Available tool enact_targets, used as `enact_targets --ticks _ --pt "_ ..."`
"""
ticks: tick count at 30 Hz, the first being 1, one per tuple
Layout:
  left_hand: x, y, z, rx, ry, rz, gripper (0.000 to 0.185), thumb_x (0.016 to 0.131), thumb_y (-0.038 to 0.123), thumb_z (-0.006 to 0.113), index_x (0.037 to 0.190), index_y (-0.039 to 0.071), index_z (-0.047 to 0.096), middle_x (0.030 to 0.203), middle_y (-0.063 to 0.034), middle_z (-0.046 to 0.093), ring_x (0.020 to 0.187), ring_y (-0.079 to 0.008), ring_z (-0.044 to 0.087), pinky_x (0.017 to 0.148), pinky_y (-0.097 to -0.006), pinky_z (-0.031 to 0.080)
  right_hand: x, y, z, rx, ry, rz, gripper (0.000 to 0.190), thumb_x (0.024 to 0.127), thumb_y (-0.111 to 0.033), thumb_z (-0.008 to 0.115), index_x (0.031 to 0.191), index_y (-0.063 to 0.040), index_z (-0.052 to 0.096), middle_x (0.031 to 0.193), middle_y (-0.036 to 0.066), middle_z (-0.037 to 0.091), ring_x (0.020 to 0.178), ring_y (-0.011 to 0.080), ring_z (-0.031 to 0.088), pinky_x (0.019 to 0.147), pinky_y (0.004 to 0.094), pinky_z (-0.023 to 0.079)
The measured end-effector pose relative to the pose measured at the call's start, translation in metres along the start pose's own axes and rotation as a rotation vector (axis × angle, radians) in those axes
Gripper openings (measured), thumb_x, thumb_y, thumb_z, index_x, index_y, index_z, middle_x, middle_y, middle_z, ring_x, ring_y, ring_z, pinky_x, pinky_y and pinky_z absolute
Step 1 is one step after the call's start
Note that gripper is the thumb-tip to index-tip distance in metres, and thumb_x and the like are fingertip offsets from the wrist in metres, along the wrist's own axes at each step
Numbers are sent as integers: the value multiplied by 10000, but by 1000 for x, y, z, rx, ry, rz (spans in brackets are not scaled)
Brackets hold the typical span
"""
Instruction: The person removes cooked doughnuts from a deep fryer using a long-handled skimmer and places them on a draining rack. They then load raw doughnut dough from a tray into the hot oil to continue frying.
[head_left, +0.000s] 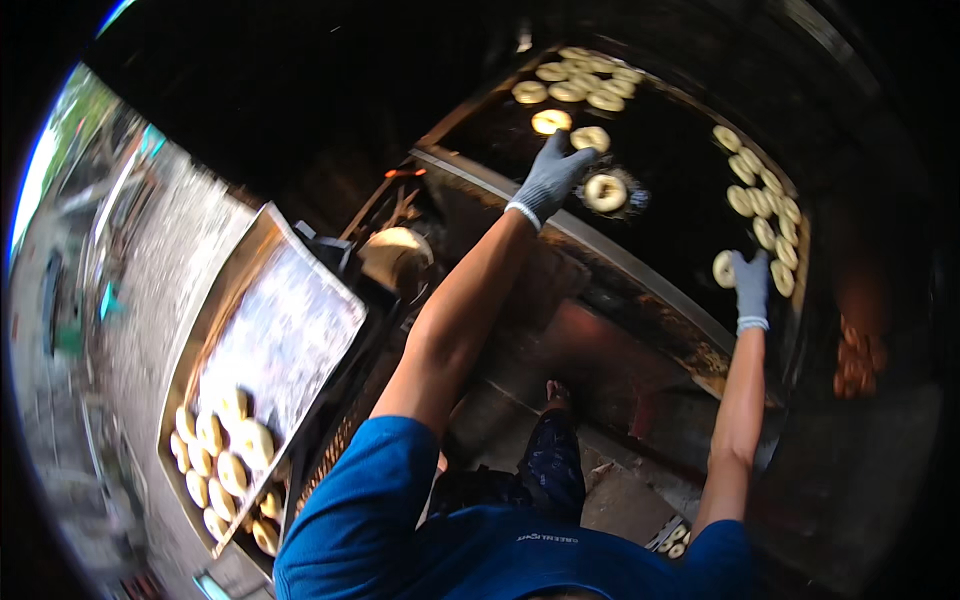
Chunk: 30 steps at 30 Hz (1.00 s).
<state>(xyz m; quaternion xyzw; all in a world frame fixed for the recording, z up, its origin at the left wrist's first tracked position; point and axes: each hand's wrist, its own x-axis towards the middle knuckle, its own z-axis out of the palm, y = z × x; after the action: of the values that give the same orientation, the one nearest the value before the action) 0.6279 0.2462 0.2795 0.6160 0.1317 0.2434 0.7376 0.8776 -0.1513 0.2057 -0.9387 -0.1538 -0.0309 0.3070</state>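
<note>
My left hand (556, 171), in a grey knit glove, reaches over a large rectangular fryer (637, 262) of dark oil. Its fingertips are at a pale dough ring (590, 139) and just below a brightly lit ring (551, 121); whether it grips either cannot be told. Another dough ring (605, 193) floats nearby with bubbles around it. My right hand (751, 281), gloved alike, is at the fryer's right end beside a dough ring (724, 268), and its hold on that ring is unclear. Several rings float along the far edge and the right edge.
A metal tray (285, 307) with several dough rings (231, 472) at its lower end stands on the left. Between tray and fryer is a round container (396, 259), with a glowing ember (405, 173) above it. Browned pieces (855, 367) lie at the right, beyond the fryer.
</note>
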Motion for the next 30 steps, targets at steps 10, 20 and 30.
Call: enact_targets --ticks 10,20,30 --pt "-544 251 -400 1540 850 -863 512 940 355 473 1303 59 680 1315 -260 659 1210 -415 634 1047 -487 492 -388 -566 48 699 -926 -1035 386 990 -115 589 1354 7 626 1277 187 711 1177 246 693 1013 357 532" --pt "-569 224 -392 819 769 -177 542 829 142 746 1329 34 569 1232 -147 638 1155 -247 634 1023 -377 518 -561 -644 188 398 -1163 -1269 365 815 -281 747 1085 -38 710 1073 233 712 1056 386 690 904 468 548" --pt "-43 -1 -58 264 164 -137 560 868 156 778 1354 -45 587 1177 -138 690 1015 -193 690 885 -316 582 -99 -188 46 197 -313 -279 394 850 -301 735 1136 -35 679 1069 237 724 1031 386 715 867 439 552"
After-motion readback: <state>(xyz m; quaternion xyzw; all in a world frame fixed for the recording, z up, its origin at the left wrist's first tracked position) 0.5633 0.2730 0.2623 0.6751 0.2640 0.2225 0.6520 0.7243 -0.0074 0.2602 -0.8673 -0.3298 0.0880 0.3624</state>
